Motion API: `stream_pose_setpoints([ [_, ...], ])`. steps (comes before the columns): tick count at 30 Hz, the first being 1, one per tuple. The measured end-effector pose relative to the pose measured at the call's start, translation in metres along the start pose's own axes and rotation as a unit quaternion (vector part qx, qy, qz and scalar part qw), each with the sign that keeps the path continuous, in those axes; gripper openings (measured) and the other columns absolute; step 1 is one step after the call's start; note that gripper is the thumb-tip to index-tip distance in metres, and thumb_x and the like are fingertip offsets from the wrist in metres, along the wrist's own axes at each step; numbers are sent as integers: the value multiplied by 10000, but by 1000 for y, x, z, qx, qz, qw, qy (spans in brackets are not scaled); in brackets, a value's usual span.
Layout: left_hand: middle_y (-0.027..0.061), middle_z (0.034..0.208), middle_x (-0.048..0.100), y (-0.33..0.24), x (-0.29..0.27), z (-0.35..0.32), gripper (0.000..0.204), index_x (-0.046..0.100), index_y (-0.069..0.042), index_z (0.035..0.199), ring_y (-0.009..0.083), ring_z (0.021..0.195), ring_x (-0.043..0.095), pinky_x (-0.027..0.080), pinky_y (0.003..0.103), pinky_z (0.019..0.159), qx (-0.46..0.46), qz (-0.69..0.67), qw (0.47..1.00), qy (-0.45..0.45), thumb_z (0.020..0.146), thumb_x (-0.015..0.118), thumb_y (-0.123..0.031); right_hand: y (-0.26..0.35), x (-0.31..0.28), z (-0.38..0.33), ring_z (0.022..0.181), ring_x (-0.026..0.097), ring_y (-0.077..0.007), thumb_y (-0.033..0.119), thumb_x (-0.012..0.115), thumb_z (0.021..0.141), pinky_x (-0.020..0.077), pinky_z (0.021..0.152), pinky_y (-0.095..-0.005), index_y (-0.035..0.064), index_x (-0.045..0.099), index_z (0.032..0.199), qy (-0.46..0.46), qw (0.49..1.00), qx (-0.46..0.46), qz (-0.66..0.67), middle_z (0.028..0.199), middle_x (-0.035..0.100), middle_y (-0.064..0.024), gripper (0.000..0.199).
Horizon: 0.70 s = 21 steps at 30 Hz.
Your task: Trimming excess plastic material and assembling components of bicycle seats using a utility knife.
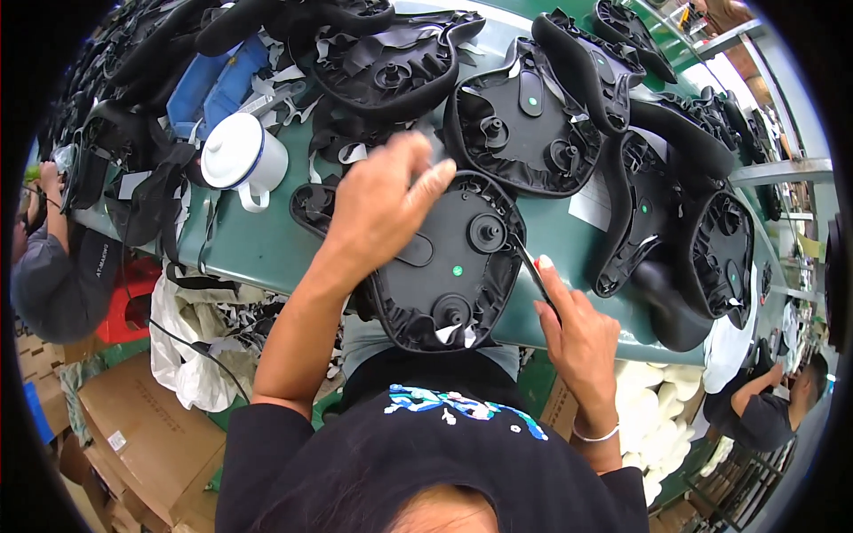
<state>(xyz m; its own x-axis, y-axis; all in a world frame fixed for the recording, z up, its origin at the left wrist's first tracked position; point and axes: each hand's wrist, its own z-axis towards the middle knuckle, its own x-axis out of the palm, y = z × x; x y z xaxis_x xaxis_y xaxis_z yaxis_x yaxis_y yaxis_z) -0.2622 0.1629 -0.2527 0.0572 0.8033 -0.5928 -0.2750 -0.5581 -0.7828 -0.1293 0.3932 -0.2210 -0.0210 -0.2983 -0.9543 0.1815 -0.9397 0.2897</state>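
Note:
A black padded panel lies underside up at the table's front edge, right before me. Gathered black fabric runs round its rim, and two round bosses and a green dot show on it. My right hand is closed round a slim dark tool whose tip touches the panel's right rim beside the upper boss; its exact kind is unclear. Over the panel's far left part hovers my left hand. Its fingers are smeared by motion, and a pale blur beside them cannot be made out.
More black padded panels crowd the green table at the back and right. A white lidded mug stands at left, near a blue bin. Cardboard boxes sit on the floor; people work at both sides.

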Motion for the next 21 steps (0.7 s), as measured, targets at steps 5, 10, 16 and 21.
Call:
stream_pose_setpoints([
  [5, 105, 742, 638, 0, 11, -20, 305, 648, -78, 942, 325, 647, 604, 463, 416, 618, 15, 213, 976, 27, 928, 513, -351, 3, -1, 6, 450, 539, -266, 154, 600, 850, 402, 449, -374, 155, 447, 1358, 75, 985, -38, -151, 584, 508, -97, 531],
  [10, 91, 758, 642, -5, 17, -33, 329, 663, -79, 969, 313, 663, 598, 440, 403, 614, -43, 223, 973, -32, 934, 500, -363, 31, -7, -31, 488, 565, -353, 177, 558, 886, 419, 468, -414, 104, 405, 1370, 124, 989, 77, 1, 654, 608, -145, 513],
  [16, 64, 654, 589, 2, 16, -37, 250, 633, -88, 892, 258, 576, 580, 391, 378, 542, 30, 238, 969, -65, 919, 544, -320, 15, -1, 1, 961, 659, -244, 29, 660, 829, 530, 789, -340, 60, 388, 1359, -104, 934, 163, 302, 1151, 619, -179, 597],
  [21, 64, 699, 606, -2, 15, -36, 282, 640, -86, 948, 266, 605, 581, 400, 368, 578, 2, 232, 971, -50, 932, 518, -340, -2, 34, 56, 838, 643, -189, 42, 684, 796, 501, 735, -299, 28, 429, 1313, -73, 955, 42, 286, 1064, 634, -109, 576],
])
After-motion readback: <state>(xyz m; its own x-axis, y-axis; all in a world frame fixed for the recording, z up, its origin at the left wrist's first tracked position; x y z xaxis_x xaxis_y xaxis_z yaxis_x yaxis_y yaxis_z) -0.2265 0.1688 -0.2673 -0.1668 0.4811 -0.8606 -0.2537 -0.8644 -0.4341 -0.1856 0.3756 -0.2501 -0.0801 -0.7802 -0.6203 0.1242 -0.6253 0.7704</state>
